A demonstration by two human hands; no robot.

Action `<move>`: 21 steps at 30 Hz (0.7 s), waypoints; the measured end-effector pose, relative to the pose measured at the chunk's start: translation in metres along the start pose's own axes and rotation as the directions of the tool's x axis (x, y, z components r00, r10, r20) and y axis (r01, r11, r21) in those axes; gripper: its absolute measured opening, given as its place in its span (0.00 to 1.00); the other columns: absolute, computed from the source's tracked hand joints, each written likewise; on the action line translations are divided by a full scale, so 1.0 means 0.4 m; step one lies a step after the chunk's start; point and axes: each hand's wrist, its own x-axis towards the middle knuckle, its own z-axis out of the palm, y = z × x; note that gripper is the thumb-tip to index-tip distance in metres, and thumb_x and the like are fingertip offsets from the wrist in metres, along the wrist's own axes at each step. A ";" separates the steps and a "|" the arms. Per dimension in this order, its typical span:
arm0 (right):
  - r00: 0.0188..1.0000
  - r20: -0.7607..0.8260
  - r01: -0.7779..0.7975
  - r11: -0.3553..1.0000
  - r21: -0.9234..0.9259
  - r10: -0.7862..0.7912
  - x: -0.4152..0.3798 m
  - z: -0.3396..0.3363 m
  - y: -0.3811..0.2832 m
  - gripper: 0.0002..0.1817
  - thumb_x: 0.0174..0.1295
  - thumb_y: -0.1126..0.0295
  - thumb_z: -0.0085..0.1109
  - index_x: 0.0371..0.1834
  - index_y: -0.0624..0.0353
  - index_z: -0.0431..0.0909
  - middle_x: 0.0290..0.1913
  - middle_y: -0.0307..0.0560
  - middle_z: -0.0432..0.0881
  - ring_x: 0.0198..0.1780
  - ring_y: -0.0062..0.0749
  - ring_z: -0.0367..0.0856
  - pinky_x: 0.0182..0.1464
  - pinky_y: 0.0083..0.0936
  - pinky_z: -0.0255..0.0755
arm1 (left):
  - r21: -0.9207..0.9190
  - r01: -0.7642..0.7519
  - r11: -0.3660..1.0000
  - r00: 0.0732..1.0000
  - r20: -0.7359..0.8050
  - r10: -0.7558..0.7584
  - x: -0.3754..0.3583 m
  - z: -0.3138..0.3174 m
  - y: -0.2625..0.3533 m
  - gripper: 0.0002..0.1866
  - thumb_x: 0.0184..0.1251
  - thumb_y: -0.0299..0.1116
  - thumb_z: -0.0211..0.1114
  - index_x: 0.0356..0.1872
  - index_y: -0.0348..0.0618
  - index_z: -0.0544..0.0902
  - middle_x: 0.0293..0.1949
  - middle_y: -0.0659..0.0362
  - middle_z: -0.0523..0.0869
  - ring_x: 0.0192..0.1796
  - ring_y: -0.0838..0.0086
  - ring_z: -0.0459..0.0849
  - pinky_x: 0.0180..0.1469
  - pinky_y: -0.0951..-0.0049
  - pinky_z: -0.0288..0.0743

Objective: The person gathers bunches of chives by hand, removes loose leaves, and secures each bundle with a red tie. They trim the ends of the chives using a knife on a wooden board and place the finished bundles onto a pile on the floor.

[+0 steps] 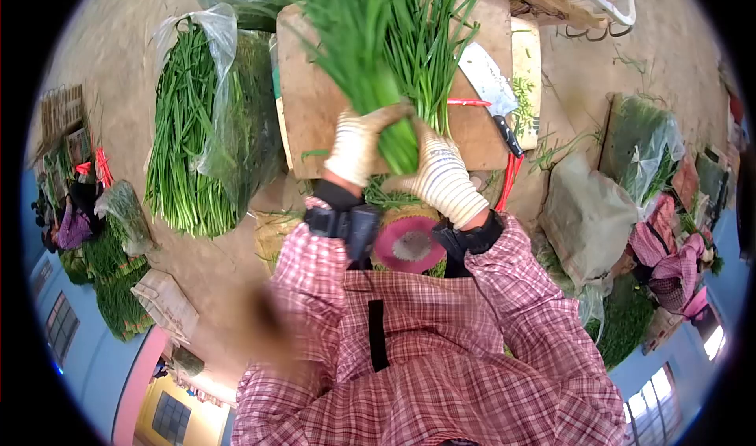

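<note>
Head view shows the gloved left hand (354,144) clasping a green stalk bundle (400,140), the gloved right hand (447,173) part-open against its cut end, over the near edge of a board (311,103), with a cleaver (487,78) farther off, at right.

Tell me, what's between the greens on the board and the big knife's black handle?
A thin red strip lies there on the wooden board, seen in the head view.

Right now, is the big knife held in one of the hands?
No, the knife lies at the board's edge, while the left hand and right hand are at a green bunch.
</note>
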 end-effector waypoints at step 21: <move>0.978 0.126 -0.207 0.677 0.706 0.168 0.067 -0.273 0.096 0.23 0.52 0.75 0.62 0.54 0.67 0.72 0.41 0.45 0.83 0.39 0.28 0.79 0.45 0.27 0.75 | -0.474 0.606 0.639 0.786 0.231 -0.573 0.106 0.126 0.006 0.18 0.71 0.40 0.58 0.52 0.35 0.79 0.41 0.58 0.85 0.38 0.71 0.83 0.45 0.73 0.77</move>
